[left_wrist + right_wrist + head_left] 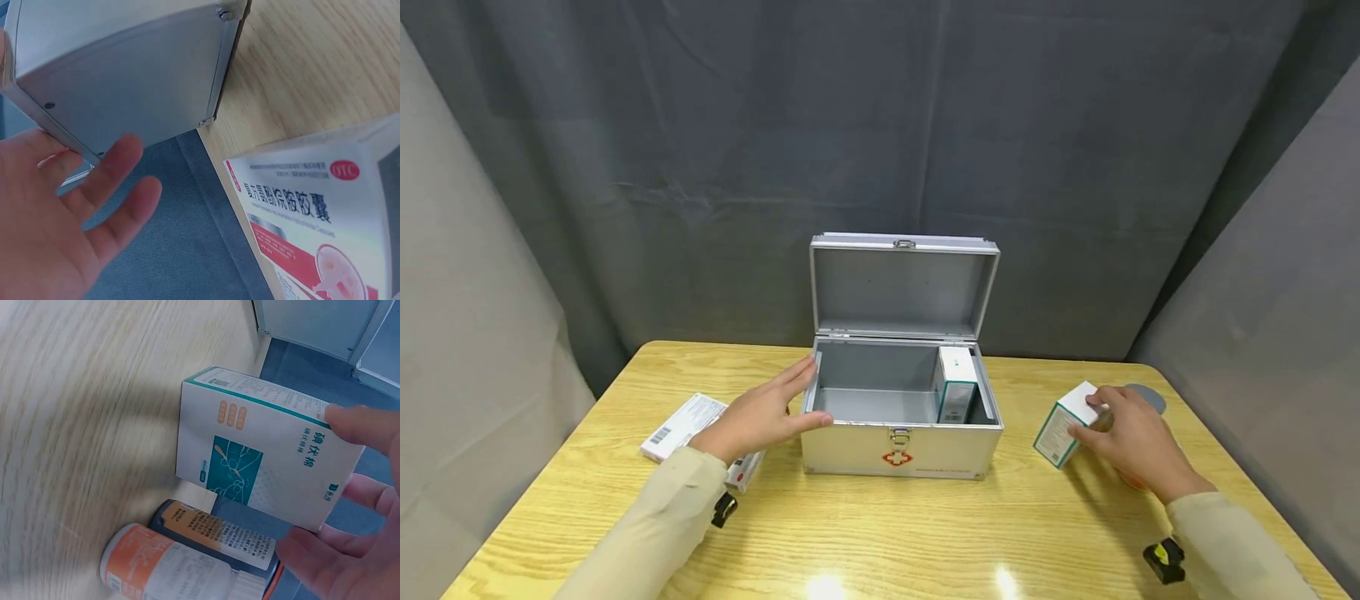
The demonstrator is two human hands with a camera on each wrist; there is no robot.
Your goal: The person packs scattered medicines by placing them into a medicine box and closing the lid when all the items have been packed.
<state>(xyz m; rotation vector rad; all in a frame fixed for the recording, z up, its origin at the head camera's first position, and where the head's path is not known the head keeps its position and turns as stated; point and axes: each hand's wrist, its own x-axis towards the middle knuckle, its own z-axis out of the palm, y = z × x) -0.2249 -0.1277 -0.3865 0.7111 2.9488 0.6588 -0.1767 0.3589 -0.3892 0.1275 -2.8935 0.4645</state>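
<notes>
An aluminium first-aid case (850, 450) with a red cross on its front stands with its lid raised. My left hand (767, 417) is at the case's left rim, fingers extended and thumb over the front corner. Inside the case, a white and teal box (957, 383) stands at the right end. To the right of the case, my right hand (1138, 437) grips a white carton with teal edges (1060, 433) between thumb and fingers. In the right wrist view, this swab carton (250, 450) is tilted and shows a picture of a cotton swab.
Two white medicine boxes lie left of the case, one (681, 425) behind the left hand and another (743, 471) partly under the forearm. A white and orange bottle (181, 569) and a dark labelled container (231, 540) stand close by the right hand. Grey curtains enclose the table.
</notes>
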